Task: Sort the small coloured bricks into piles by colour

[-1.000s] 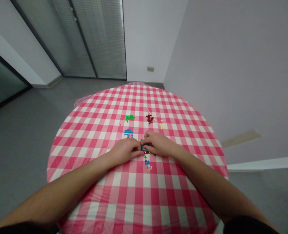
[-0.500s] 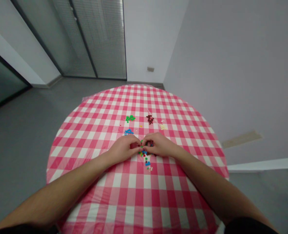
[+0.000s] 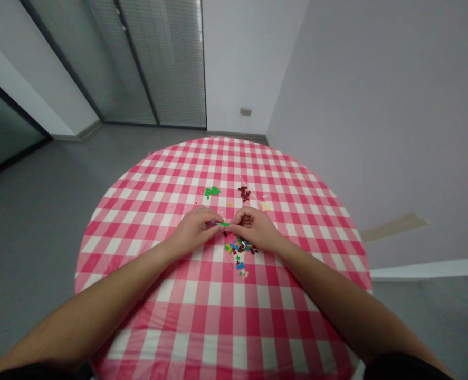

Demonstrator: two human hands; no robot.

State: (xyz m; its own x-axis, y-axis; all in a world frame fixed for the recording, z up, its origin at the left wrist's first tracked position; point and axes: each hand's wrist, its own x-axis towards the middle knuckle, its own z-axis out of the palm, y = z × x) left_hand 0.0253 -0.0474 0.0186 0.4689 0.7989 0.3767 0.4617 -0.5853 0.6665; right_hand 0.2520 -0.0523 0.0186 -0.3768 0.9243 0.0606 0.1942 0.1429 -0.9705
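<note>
My left hand (image 3: 196, 228) and my right hand (image 3: 256, 228) meet fingertip to fingertip just above the tablecloth. Pinched between them is a small flat green toy brick (image 3: 225, 224); both hands appear to have hold of it. Just below my fingers lies a mixed pile of tiny bricks (image 3: 240, 247) in several colours, with a blue brick (image 3: 239, 266) and some smaller bits trailing toward me. My left hand mostly hides the group of blue bricks.
Beyond my hands, green bricks (image 3: 212, 192), dark brown bricks (image 3: 244, 193) and cream bricks (image 3: 265, 205) form separate clusters. A lone yellow piece (image 3: 229, 204) lies between them. A red-and-white checked cloth (image 3: 218, 316) covers the round table. A wall stands close on the right.
Both hands have lifted off the mixed pile and shifted slightly away from me, uncovering it. A green brick now shows between the fingertips. The blue group has become mostly covered.
</note>
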